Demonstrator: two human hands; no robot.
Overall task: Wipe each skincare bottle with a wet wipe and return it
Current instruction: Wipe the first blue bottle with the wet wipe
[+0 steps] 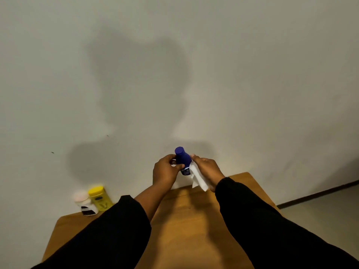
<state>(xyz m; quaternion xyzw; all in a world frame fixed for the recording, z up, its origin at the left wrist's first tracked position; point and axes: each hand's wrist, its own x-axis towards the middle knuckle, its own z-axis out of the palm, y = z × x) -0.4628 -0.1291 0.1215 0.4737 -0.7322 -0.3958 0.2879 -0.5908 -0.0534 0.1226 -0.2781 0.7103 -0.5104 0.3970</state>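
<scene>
I hold the blue bottle (183,161) up in the air above the far edge of the wooden table (194,230), close to the wall. My left hand (165,171) is closed around its body, and my right hand (206,169) presses the white wet wipe (198,178) flat against its right side, fingers mostly stretched. To wipe well, I think I should turn the bottle slowly with the left hand while the wipe slides from cap to base (the base is hidden from me). The grip should stay firm, because a wet surface can slip. The yellow bottle (100,199) and the white bottle (85,204) stand together at the table's left corner.
</scene>
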